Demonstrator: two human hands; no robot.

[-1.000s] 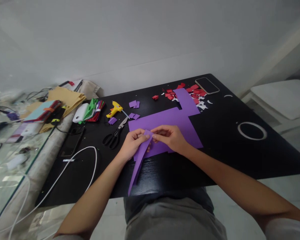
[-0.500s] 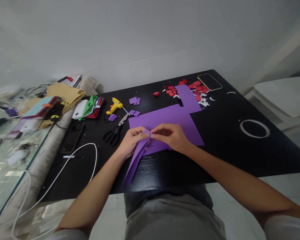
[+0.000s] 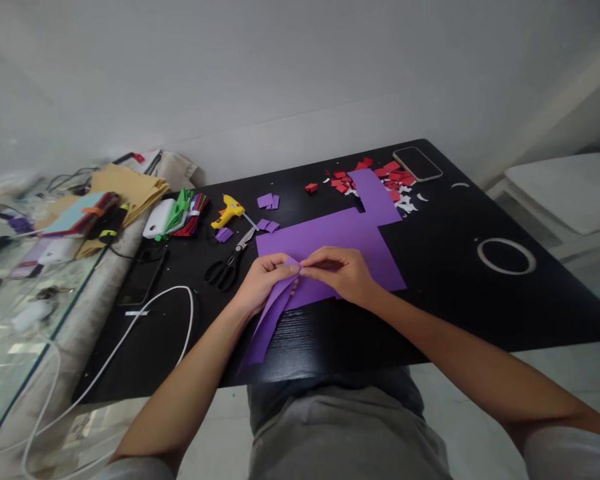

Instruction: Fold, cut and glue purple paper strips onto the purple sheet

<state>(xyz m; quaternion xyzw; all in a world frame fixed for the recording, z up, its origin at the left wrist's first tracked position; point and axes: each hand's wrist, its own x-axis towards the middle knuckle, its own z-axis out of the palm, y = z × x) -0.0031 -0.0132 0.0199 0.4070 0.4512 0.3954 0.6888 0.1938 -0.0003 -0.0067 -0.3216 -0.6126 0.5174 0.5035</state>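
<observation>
A folded strip of purple paper (image 3: 271, 324) hangs at a slant between my hands near the table's front edge. My left hand (image 3: 266, 281) is closed on it, thumb on top and fingers behind. With thumb and forefinger, my right hand (image 3: 341, 270) pinches the strip's upper tip, right beside the left thumb. Beneath both hands lies a large purple sheet (image 3: 330, 233), with a smaller purple piece (image 3: 377, 200) overlapping its far right corner. Black-handled scissors (image 3: 225, 270) lie left of the hands, blades touching or close to the sheet.
Behind the scissors are a yellow glue gun (image 3: 229, 212) and small purple cut pieces (image 3: 265, 201). Red paper scraps (image 3: 393, 175) and a phone (image 3: 418, 163) lie far right, a white ring (image 3: 507, 257) nearer. A white cable (image 3: 192, 310) loops at left beside another phone (image 3: 143, 279).
The lower part of the folded purple strip has swung slightly, showing more of its inner face. Both hands keep their grip in nearly the same place.
</observation>
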